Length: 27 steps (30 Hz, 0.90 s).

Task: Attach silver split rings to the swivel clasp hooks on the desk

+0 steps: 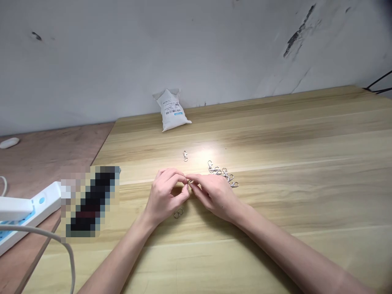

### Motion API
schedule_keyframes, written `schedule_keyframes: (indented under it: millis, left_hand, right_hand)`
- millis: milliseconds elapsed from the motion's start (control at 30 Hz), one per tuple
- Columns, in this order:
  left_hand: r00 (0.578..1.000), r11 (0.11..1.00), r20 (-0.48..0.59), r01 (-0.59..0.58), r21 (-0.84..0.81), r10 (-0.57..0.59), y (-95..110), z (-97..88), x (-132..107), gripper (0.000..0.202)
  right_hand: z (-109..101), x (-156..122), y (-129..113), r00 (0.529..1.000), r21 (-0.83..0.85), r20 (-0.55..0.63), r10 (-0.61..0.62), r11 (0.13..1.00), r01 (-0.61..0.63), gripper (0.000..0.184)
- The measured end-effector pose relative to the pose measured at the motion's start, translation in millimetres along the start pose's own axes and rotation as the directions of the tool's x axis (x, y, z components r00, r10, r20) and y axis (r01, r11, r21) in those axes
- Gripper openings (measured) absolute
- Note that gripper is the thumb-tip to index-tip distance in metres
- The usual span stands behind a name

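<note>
My left hand and my right hand meet fingertip to fingertip, low over the table. Both are closed in a pinch around a small metal ring, mostly hidden by the fingers. Several silver swivel clasps lie in a loose pile just behind my right hand, which partly covers them. A single swivel clasp rests apart, beyond the fingertips. Two metal rings lie on the wood near my left wrist.
A white plastic parcel bag stands at the back of the wooden table, against the wall. To the left are a white power strip, a grey cable and a blurred-out dark object.
</note>
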<state>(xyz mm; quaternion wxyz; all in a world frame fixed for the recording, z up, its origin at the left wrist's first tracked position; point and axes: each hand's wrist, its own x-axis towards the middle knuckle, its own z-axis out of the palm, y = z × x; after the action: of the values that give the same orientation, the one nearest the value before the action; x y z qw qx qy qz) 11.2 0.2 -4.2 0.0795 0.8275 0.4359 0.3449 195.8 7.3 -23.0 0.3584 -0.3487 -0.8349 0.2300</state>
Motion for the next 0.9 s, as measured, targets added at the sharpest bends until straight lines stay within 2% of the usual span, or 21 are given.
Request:
schedule_keyframes:
  millis: [300, 900]
  left_hand:
    - [1.0, 1.0, 0.002, -0.025, 0.005, 0.024, -0.3, 0.2, 1.8, 0.01]
    - [0.998, 0.999, 0.031, -0.049, 0.018, 0.048, -4.0, 1.1, -0.6, 0.01]
  right_hand:
    - [1.2, -0.8, 1.9, 0.998, -0.056, 0.017, 0.067, 0.996, -0.066, 0.029]
    - [0.8, -1.4, 2.5, 0.995, -0.092, -0.008, 0.099, 0.991, -0.099, 0.025]
